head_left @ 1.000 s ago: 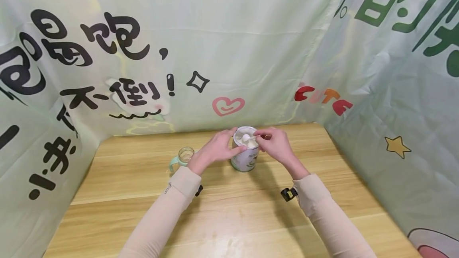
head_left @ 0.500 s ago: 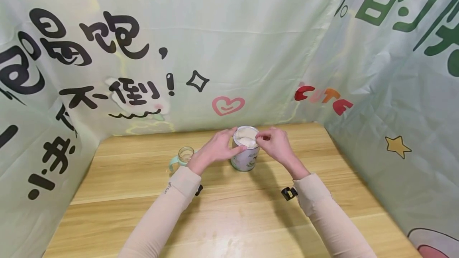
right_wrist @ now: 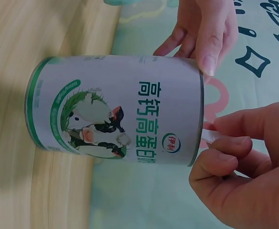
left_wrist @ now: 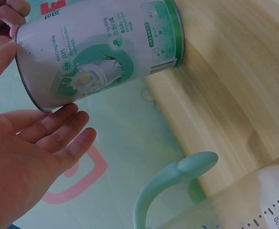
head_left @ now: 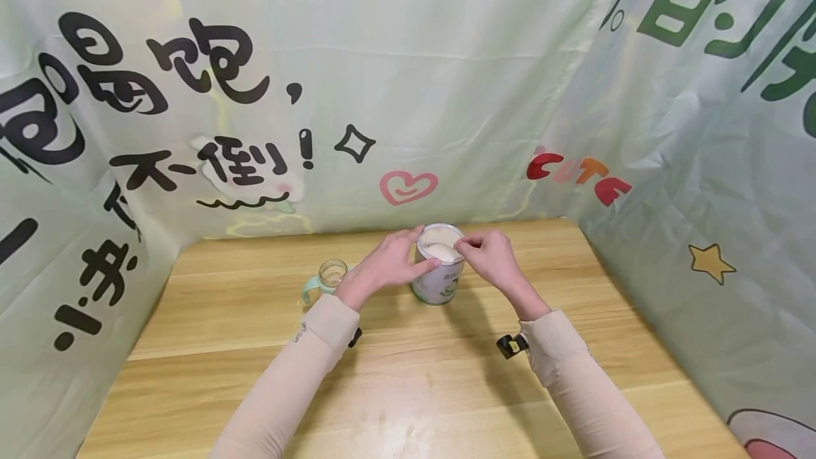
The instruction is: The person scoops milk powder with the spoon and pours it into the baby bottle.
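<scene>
A white and green milk powder can (head_left: 436,287) stands upright on the table, its top uncovered and pale powder (head_left: 441,251) visible inside. My left hand (head_left: 390,262) steadies the can at its rim, thumb on the near side and fingers round the left and far sides. Over the right part of the rim, my right hand (head_left: 489,255) pinches the white handle of a scoop (right_wrist: 209,136) between thumb and fingers. The scoop's bowl is hidden inside the can. Left of the can, partly behind my left forearm, stands an open-topped baby bottle (head_left: 331,275) with a mint-green handle (left_wrist: 160,179).
The wooden table (head_left: 408,388) extends towards me and to both sides. Printed fabric walls (head_left: 446,105) enclose its back, left and right. In the left wrist view, the bottle's clear body (left_wrist: 253,210) carries measuring marks.
A second ago the scoop's white bowl showed above the powder; now it is out of sight in the can. My right hand has shifted slightly right. My left hand stays on the rim.
</scene>
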`<state>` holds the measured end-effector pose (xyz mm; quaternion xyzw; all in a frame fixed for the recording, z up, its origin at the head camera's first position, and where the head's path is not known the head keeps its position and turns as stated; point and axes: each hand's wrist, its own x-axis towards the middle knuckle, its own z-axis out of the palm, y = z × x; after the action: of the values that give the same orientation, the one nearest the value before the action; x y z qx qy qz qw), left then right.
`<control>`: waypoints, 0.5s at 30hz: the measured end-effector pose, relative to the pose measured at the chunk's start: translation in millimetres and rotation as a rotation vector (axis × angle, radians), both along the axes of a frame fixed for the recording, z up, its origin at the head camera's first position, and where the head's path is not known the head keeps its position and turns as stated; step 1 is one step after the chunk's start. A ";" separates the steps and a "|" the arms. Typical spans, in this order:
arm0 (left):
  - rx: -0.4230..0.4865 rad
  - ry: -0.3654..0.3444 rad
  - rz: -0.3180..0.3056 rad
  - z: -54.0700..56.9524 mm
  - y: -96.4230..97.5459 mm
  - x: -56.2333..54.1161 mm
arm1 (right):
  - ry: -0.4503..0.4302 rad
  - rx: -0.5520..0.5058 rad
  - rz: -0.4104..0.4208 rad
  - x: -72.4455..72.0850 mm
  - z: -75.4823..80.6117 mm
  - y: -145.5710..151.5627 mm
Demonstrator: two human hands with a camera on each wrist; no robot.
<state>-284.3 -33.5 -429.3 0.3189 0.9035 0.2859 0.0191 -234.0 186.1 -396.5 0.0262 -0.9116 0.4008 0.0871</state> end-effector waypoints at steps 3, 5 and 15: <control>-0.008 -0.007 0.005 0.9 0.8 0.5 | -0.036 -0.009 0.008 -0.3 0.0 -0.6; -0.011 -0.014 0.007 1.4 1.1 0.9 | -0.066 -0.038 0.014 -0.6 0.3 -1.0; -0.011 -0.016 0.005 1.5 1.5 0.7 | -0.165 -0.231 0.080 -0.6 -0.2 -5.5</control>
<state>-283.7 -32.0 -427.8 0.3140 0.9057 0.2834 0.0275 -234.6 180.6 -396.8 0.0195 -0.8618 0.5069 -0.0017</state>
